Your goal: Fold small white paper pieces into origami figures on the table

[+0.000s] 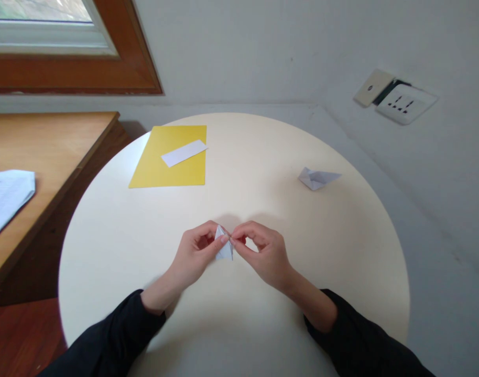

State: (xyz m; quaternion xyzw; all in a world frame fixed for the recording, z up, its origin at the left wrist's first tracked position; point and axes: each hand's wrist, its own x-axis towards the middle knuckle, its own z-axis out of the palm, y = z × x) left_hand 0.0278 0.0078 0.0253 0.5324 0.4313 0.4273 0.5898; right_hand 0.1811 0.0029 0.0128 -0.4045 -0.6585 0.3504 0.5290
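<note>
A small folded white paper [224,252], pointed at its top, is held up over the round table [255,324]. My left hand [196,248] grips it between thumb and fingers, with the thumb across its front. At its right edge my right hand [263,251] pinches with thumb and forefinger. The fingertips of both hands meet there and hide part of the folds. Farther off on the right lies another folded paper piece [317,179] with a long point to the right.
A yellow sheet [145,170] lies at the table's back left, with a white paper strip [184,153] on it. A wooden desk [66,141] bearing white papers [7,196] stands at left. Wall sockets [404,102] are at right, below a window frame's height [145,63].
</note>
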